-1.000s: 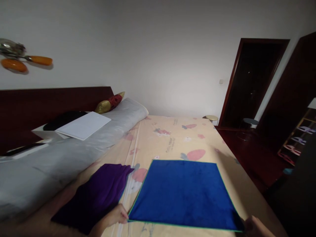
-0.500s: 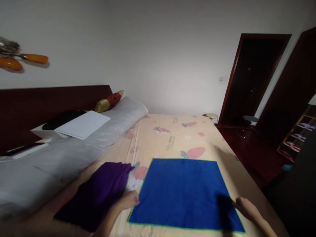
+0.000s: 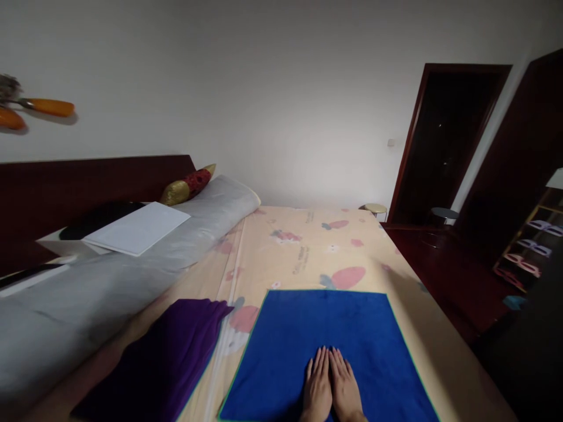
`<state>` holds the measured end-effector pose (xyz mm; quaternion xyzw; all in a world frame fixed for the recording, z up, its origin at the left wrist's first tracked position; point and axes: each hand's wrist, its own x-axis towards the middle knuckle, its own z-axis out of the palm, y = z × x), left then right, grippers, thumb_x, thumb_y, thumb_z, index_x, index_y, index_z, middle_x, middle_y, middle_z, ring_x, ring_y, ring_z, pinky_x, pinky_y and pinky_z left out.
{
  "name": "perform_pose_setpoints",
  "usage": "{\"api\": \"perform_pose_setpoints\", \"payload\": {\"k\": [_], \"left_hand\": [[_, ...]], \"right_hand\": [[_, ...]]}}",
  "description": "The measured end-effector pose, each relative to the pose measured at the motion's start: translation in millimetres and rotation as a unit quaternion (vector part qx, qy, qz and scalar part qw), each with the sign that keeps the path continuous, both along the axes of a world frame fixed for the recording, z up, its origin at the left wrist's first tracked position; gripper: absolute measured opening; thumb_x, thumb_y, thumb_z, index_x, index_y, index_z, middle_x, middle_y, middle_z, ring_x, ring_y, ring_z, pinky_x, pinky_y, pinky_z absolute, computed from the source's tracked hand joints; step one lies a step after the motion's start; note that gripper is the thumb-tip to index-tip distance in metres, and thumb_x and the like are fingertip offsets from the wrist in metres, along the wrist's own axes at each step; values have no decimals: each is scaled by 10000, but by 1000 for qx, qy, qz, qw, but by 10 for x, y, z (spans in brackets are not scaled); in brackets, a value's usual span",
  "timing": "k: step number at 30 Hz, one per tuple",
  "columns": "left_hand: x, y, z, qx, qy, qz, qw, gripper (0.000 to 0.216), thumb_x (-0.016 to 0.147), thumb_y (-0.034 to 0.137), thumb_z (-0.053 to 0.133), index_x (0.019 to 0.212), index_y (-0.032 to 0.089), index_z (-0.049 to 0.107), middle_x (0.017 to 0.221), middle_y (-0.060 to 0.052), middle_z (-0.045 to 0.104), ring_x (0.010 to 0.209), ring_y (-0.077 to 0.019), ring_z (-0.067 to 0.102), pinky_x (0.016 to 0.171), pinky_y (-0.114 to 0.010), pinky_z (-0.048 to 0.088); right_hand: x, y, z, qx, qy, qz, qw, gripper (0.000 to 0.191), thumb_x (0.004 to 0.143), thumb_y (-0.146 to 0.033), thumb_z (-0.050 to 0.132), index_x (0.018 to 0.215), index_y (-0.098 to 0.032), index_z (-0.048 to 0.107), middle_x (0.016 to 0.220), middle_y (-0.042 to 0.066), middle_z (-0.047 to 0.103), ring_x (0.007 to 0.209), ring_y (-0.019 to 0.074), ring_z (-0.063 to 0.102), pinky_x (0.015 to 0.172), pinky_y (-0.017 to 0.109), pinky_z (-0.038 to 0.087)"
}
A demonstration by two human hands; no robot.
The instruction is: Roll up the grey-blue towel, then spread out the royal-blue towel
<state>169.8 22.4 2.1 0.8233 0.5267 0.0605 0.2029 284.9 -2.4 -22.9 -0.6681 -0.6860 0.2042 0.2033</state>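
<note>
A blue towel (image 3: pixel 325 328) with a green edge lies spread flat on the patterned bedsheet (image 3: pixel 308 246). My left hand (image 3: pixel 317 388) and my right hand (image 3: pixel 345 385) rest side by side on the towel's near middle. Both lie flat, fingers stretched forward and palms down, and hold nothing. A crumpled purple cloth (image 3: pixel 162 363) sits on the bed to the left of the towel, apart from both hands.
A grey rolled quilt (image 3: pixel 132 264) runs along the left, with a white board (image 3: pixel 136 228) and a red-gold cushion (image 3: pixel 187 184) near the dark headboard (image 3: pixel 88 181). A dark doorway (image 3: pixel 444 140), small stools and a shoe rack (image 3: pixel 532 246) stand to the right.
Both hands let go of the towel's near corners and moved inward. They now lie together, flat on its middle. The view shifted slightly.
</note>
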Motion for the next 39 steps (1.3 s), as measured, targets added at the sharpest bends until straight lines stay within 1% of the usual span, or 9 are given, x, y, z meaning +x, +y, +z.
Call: {"api": "perform_pose_setpoints", "payload": {"k": [3, 6, 10, 13, 15, 17, 20, 30, 39], "left_hand": [[-45, 0, -297, 14, 3, 3, 1000, 665, 865, 247, 332, 1424, 358, -11, 1558, 85, 108, 1435, -207, 54, 1213, -481, 93], [-83, 34, -448, 26, 7, -5, 1000, 705, 856, 219, 343, 1397, 365, -84, 1551, 93, 75, 1435, -205, 63, 1207, -506, 121], [-85, 35, -510, 74, 29, -20, 997, 743, 837, 192, 381, 1424, 333, -52, 1552, 38, 140, 1429, -233, 171, 1171, -511, 238], [-71, 3, -534, 176, 55, -21, 983, 728, 831, 155, 368, 1450, 291, 11, 1538, -9, 263, 1395, -242, 302, 1115, -506, 322], [-64, -17, -544, 254, 69, -12, 965, 714, 823, 129, 351, 1464, 269, 69, 1517, -9, 338, 1369, -223, 353, 1079, -479, 359], [-64, -28, -547, 308, 82, -7, 948, 705, 812, 126, 355, 1470, 255, 137, 1499, 4, 385, 1361, -200, 358, 1060, -449, 370], [-72, -31, -531, 347, 93, -6, 933, 683, 809, 138, 360, 1467, 248, 215, 1490, 19, 408, 1371, -180, 323, 1060, -430, 352], [-65, -34, -457, 334, 91, -6, 938, 697, 807, 132, 345, 1474, 251, 182, 1498, 13, 396, 1369, -170, 326, 1060, -437, 341], [-62, -34, -474, 320, 97, -6, 942, 689, 796, 135, 359, 1462, 258, 230, 1482, 15, 424, 1359, -191, 342, 1062, -437, 347]], "right_hand": [[44, -17, -256, 16, -5, 6, 1000, 615, 911, -299, 332, 1404, -447, -5, 1504, -98, 130, 1403, 255, 195, 1148, 529, 215], [72, -22, -417, 54, -10, 3, 998, 630, 924, -320, 324, 1368, -473, -96, 1500, -118, 129, 1389, 277, 216, 1132, 565, 252], [65, -29, -482, 95, -34, 1, 995, 669, 917, -313, 362, 1389, -456, -91, 1497, -79, 182, 1362, 289, 289, 1096, 562, 337], [58, -47, -452, 121, -79, 0, 990, 608, 942, -329, 343, 1430, -375, -17, 1498, -13, 239, 1355, 275, 325, 1081, 523, 380], [55, -59, -421, 140, -113, 1, 984, 560, 960, -343, 318, 1447, -314, 45, 1494, 22, 278, 1354, 257, 340, 1074, 486, 400], [54, -68, -398, 156, -142, -1, 977, 546, 964, -347, 320, 1453, -280, 87, 1486, 36, 305, 1349, 242, 358, 1060, 459, 422], [51, -74, -377, 170, -168, 0, 971, 552, 963, -347, 336, 1459, -266, 109, 1482, 36, 318, 1345, 231, 369, 1047, 441, 440], [40, -96, -275, 144, -167, -3, 975, 536, 972, -363, 317, 1459, -279, 108, 1493, 22, 293, 1357, 225, 351, 1063, 441, 421], [43, -87, -352, 171, -173, -1, 970, 549, 970, -348, 325, 1465, -268, 103, 1486, 36, 317, 1346, 226, 371, 1054, 430, 425]]}}
